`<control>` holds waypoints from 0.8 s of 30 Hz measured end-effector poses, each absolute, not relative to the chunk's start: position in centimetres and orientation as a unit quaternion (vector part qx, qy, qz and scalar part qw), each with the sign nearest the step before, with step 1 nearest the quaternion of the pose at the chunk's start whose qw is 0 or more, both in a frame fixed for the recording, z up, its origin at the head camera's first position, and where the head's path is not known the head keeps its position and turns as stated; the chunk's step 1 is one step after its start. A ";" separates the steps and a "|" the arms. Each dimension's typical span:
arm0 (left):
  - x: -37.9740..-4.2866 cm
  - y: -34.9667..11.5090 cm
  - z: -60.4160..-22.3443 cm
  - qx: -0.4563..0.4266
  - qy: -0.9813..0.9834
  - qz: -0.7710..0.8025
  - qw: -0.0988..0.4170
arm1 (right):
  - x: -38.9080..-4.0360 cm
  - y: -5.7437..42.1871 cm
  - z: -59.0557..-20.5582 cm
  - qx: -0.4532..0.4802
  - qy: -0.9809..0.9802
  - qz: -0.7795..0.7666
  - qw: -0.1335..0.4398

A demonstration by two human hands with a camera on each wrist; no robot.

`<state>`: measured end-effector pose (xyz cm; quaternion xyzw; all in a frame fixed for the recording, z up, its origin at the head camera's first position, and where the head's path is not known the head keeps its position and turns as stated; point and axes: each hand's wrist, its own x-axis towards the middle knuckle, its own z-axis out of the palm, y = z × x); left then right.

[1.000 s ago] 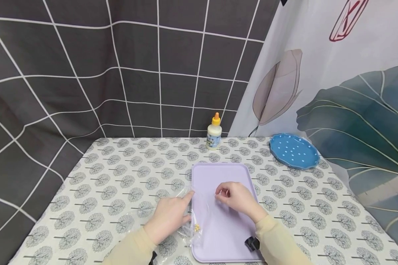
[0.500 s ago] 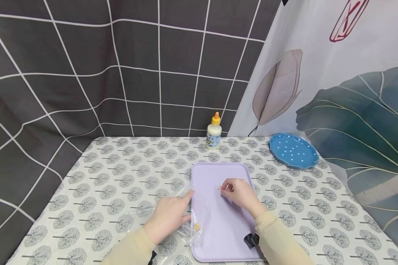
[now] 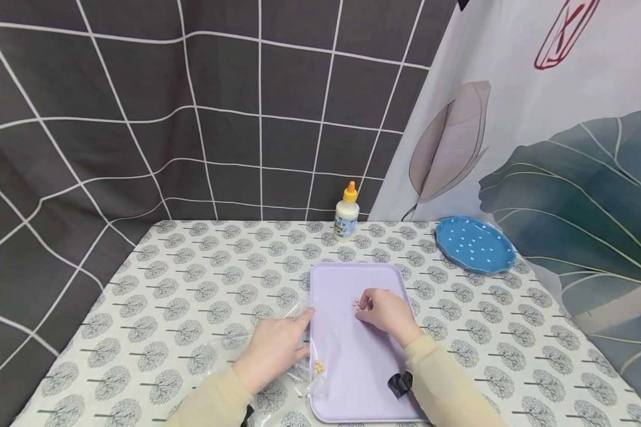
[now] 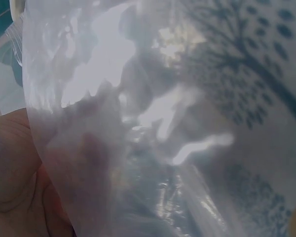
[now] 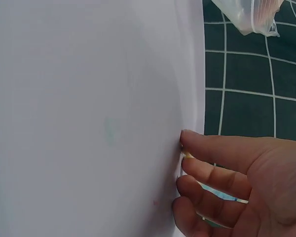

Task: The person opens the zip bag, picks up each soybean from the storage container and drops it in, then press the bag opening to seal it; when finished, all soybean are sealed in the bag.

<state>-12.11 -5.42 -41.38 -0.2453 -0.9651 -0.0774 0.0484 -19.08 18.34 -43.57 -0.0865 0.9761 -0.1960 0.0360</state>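
My left hand [image 3: 275, 350] holds a clear zip plastic bag [image 3: 328, 341] at the tray's left edge, its index finger stretched along the rim. Small yellow pieces [image 3: 318, 367] sit in the bag, over the lilac tray [image 3: 363, 379]. In the left wrist view, the crinkled bag [image 4: 153, 113] covers most of the fingers. Over the tray's middle right, my right hand [image 3: 387, 311] has its fingers curled. Its thumb and index finger pinch a tiny yellowish piece [image 5: 187, 155], mostly hidden. Beside these fingertips, a few small pale pieces [image 3: 357, 303] lie on the tray.
Behind the tray stands a white bottle [image 3: 346, 216] with a yellow cap and orange tip. A blue dotted plate [image 3: 474, 244] is at the back right. Tree-print cloth [image 3: 192, 279] covers the table. A dark gridded curtain [image 3: 219, 118] hangs behind.
My right hand has shifted slightly right across the tray, and small pale pieces have come into sight by its fingertips. The left hand and the bag have stayed nearly still.
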 end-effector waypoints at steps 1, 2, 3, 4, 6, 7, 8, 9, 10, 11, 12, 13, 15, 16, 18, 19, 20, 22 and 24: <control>-12.1 -5.4 -41.4 -0.245 -0.965 -0.077 0.048 | -19.1 18.3 -43.6 -0.088 0.976 -0.196 0.036; -12.1 -5.4 -41.4 -0.246 -0.965 -0.077 0.048 | -19.1 18.3 -43.6 -0.087 0.976 -0.197 0.037; -12.1 -5.4 -41.4 -0.245 -0.965 -0.077 0.048 | -19.2 18.2 -43.6 -0.089 0.976 -0.197 0.036; -12.1 -5.4 -41.4 -0.245 -0.965 -0.077 0.048 | -19.2 18.2 -43.6 -0.091 0.976 -0.197 0.036; -12.1 -5.4 -41.3 -0.244 -0.966 -0.076 0.048 | -19.1 18.1 -43.6 -0.097 0.975 -0.197 0.033; -12.1 -5.4 -41.3 -0.244 -0.966 -0.075 0.047 | -19.1 18.1 -43.5 -0.101 0.975 -0.195 0.030; -12.0 -5.3 -41.3 -0.243 -0.966 -0.075 0.047 | -19.0 18.1 -43.5 -0.104 0.975 -0.194 0.028; -12.0 -5.3 -41.3 -0.243 -0.966 -0.074 0.047 | -19.0 18.1 -43.5 -0.107 0.975 -0.192 0.025; -12.0 -5.3 -41.3 -0.242 -0.966 -0.073 0.047 | -19.0 18.1 -43.5 -0.110 0.975 -0.191 0.023; -12.0 -5.3 -41.3 -0.242 -0.966 -0.072 0.047 | -18.9 18.1 -43.5 -0.112 0.976 -0.188 0.019; -12.0 -5.3 -41.3 -0.242 -0.967 -0.071 0.047 | -18.9 18.1 -43.5 -0.113 0.976 -0.187 0.017; -12.0 -5.3 -41.3 -0.242 -0.967 -0.071 0.047 | -18.9 18.1 -43.4 -0.115 0.976 -0.184 0.014; -12.0 -5.3 -41.3 -0.243 -0.966 -0.068 0.049 | -18.9 18.1 -43.3 -0.117 0.977 -0.180 0.009; -12.0 -5.3 -41.4 -0.244 -0.966 -0.067 0.050 | -18.9 18.1 -43.3 -0.117 0.977 -0.178 0.006; -12.0 -5.3 -41.4 -0.246 -0.966 -0.066 0.052 | -18.8 18.1 -43.2 -0.116 0.977 -0.179 0.001; -11.9 -5.3 -41.4 -0.246 -0.965 -0.065 0.054 | -18.8 18.1 -43.1 -0.115 0.976 -0.183 0.001; -11.9 -5.3 -41.4 -0.247 -0.965 -0.064 0.055 | -18.7 18.0 -43.0 -0.114 0.975 -0.188 0.003; -11.9 -5.3 -41.4 -0.248 -0.965 -0.065 0.057 | -18.4 18.0 -42.9 -0.115 0.971 -0.208 0.007; -12.0 -5.3 -41.4 -0.248 -0.965 -0.066 0.058 | -18.1 17.9 -42.6 -0.121 0.964 -0.235 0.017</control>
